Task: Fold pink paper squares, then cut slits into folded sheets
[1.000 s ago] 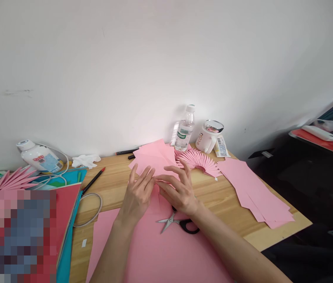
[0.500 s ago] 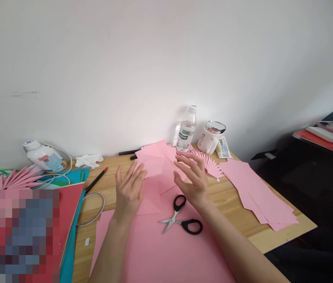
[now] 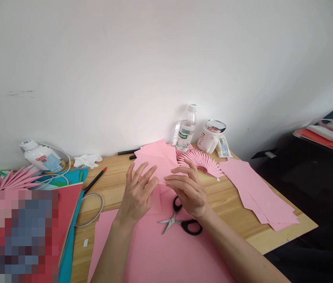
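My left hand [image 3: 137, 194] and my right hand [image 3: 188, 192] hover close together over the middle of the wooden desk [image 3: 228, 204], fingers stretched and spread, fingertips nearly meeting above a folded pink paper piece [image 3: 162, 196]. Neither hand grips anything. Black-handled scissors [image 3: 181, 225] lie just under my right wrist on a large pink sheet [image 3: 160, 255]. Loose pink sheets [image 3: 154, 157] fan out behind my fingers. A pleated pink paper fan [image 3: 202, 162] sits just beyond my right hand.
A water bottle [image 3: 186, 129] and a white mug [image 3: 209, 138] stand at the wall. A stack of pink strips [image 3: 257, 192] covers the desk's right side. On the left lie a red pencil [image 3: 95, 181], a white cable [image 3: 91, 208], a white bottle [image 3: 41, 157], another pink fan [image 3: 13, 180] and red and teal boards [image 3: 68, 208].
Half a second ago my hands were lifted apart with open palms; now they have come back together over the folded pink piece. The scissors have not moved.
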A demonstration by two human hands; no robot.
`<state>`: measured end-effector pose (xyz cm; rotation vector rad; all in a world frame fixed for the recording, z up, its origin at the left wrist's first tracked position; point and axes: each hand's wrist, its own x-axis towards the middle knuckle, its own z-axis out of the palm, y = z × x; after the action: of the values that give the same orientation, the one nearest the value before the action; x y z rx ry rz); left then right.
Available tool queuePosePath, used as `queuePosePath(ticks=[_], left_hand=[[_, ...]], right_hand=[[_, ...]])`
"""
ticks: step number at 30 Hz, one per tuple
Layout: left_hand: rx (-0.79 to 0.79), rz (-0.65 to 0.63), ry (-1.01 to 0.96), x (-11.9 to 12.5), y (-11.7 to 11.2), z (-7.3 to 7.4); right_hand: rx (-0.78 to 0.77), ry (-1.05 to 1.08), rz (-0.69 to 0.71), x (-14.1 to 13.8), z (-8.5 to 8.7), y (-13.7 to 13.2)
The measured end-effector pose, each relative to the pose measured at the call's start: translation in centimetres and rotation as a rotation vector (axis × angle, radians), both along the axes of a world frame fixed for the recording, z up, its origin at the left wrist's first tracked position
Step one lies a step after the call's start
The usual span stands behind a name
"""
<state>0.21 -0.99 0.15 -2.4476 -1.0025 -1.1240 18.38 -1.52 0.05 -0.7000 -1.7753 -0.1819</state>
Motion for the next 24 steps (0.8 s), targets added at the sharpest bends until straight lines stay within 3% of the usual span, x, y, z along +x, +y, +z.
queuePosePath(ticks=[3,7,9,12,15,19,24], left_hand=[[0.020,0.037,-0.040,-0.5,0.3,-0.1],[-0.032,0.019,-0.167,-0.7,0.3,-0.4],[-0.156,0.042,-0.339,-0.8,0.2,-0.5],[-0.433,0.215,-0.704,-1.3,0.3,-0.3],[-0.712,0.219,-0.937,-2.2,0.9,-0.2],[-0.959,0.293,-0.872,-3.1,1.7,-0.7],[-1.227,0.344,-0.639,-3.3,1.4,-0.8]], right_hand=[[-0.003,0.097,-0.021,0.1,-0.3,0.1],[-0.040,0.194,0.052,-0.1,-0.5,0.3],[-0.134,0.280,0.014,-0.2,-0.7,0.5],[-0.363,0.476,-0.152,0.0,-1.3,1.5],[-0.588,0.425,-0.223,0.6,-2.5,2.7],[-0.738,0.118,-0.378,1.1,-4.1,3.5],[-0.808,-0.127,-0.530,1.0,-4.5,3.1]])
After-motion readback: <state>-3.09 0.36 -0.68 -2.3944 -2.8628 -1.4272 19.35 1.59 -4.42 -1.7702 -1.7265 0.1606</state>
